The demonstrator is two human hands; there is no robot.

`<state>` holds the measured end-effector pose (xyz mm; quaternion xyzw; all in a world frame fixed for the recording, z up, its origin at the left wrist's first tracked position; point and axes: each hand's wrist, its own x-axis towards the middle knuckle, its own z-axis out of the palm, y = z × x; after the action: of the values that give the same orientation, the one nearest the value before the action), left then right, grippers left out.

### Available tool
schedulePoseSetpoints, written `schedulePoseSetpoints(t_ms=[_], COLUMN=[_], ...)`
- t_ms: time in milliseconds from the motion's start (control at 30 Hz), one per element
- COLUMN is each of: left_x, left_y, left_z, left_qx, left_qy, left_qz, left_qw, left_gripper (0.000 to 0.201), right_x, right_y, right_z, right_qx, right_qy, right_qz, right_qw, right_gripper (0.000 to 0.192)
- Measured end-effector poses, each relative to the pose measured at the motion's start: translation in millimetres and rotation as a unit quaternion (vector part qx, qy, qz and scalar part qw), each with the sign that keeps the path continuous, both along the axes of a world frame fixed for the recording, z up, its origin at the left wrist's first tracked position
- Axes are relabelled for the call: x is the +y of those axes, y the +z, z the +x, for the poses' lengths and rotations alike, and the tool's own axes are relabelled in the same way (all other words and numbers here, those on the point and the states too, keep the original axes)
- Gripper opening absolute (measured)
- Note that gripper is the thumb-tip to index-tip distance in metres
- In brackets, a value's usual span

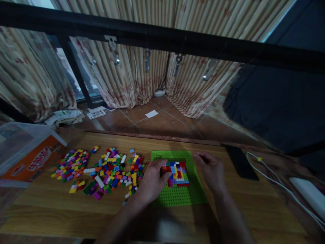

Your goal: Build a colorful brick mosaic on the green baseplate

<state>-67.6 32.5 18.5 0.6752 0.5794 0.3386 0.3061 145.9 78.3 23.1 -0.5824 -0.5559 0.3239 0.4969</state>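
A green studded baseplate (175,198) lies on the wooden table. On it stands a low, layered build of toy bricks (179,174) in red, blue, yellow, white and other colours. My left hand (153,178) rests at the left side of this build, thumb and index finger apart, their tips at its edge. Past the plate's right edge, my right hand (209,169) is raised with fingers curled in and the tips pressed together. Whether a small brick is between them cannot be made out. Loose toy bricks (113,169) lie left of my left hand.
Another heap of small bricks (72,164) lies farther left, near a clear plastic box (30,135) with an orange label. On the right are a black phone (241,162), a white cable (276,183) and a white device (308,195). A dark rail (162,32) crosses above.
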Motion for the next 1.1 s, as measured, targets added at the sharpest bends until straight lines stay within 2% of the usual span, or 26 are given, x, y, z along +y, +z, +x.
schedulePoseSetpoints(t_ms=[100, 200, 300, 433, 633, 733, 833, 900, 967, 1033, 1100], left_x=[1, 1, 1, 2, 2, 3, 7, 12, 17, 20, 21], left_y=[-0.2, -1.3, -1.2, -0.9, -8.5, -6.8, 3.1, 11.2, 17.6, 21.1, 21.6], left_z=[0, 0, 1, 2, 5, -1, -24, -46, -69, -86, -97], left_qx=[0.0, -0.002, -0.017, -0.047, -0.093, -0.11, -0.158, -0.189, -0.237, -0.296, -0.331], left_qy=[0.003, 0.005, 0.007, 0.01, 0.002, 0.008, 0.054, 0.128, 0.205, 0.26, 0.279], left_qz=[0.0, -0.005, -0.01, -0.014, -0.014, -0.009, 0.007, 0.019, 0.036, 0.059, 0.064], left_qw=[1.0, 1.0, 1.0, 0.999, 0.996, 0.994, 0.986, 0.973, 0.949, 0.917, 0.899], left_gripper=[0.036, 0.036, 0.037, 0.036, 0.038, 0.041, 0.038, 0.033, 0.029, 0.026, 0.027], right_x=[5, 4, 1, -2, -2, 0, -1, -4, -10, -18, -29], right_y=[-5.6, -12.6, -14.8, -13.0, -9.4, -6.4, 1.5, 9.4, 17.4, 22.9, 24.5], right_z=[4, 3, -2, -5, -4, -3, -3, -9, -20, -38, -59], right_qx=[-0.059, -0.13, -0.158, -0.181, -0.217, -0.242, -0.226, -0.182, -0.129, -0.095, -0.097], right_qy=[-0.015, 0.031, 0.092, 0.121, 0.132, 0.109, 0.016, -0.049, -0.072, -0.031, 0.072], right_qz=[-0.037, -0.069, -0.093, -0.12, -0.095, -0.085, -0.057, -0.012, 0.031, 0.059, 0.064], right_qw=[0.997, 0.989, 0.979, 0.969, 0.963, 0.961, 0.972, 0.982, 0.989, 0.993, 0.991], right_gripper=[0.036, 0.036, 0.034, 0.036, 0.031, 0.03, 0.031, 0.034, 0.034, 0.029, 0.022])
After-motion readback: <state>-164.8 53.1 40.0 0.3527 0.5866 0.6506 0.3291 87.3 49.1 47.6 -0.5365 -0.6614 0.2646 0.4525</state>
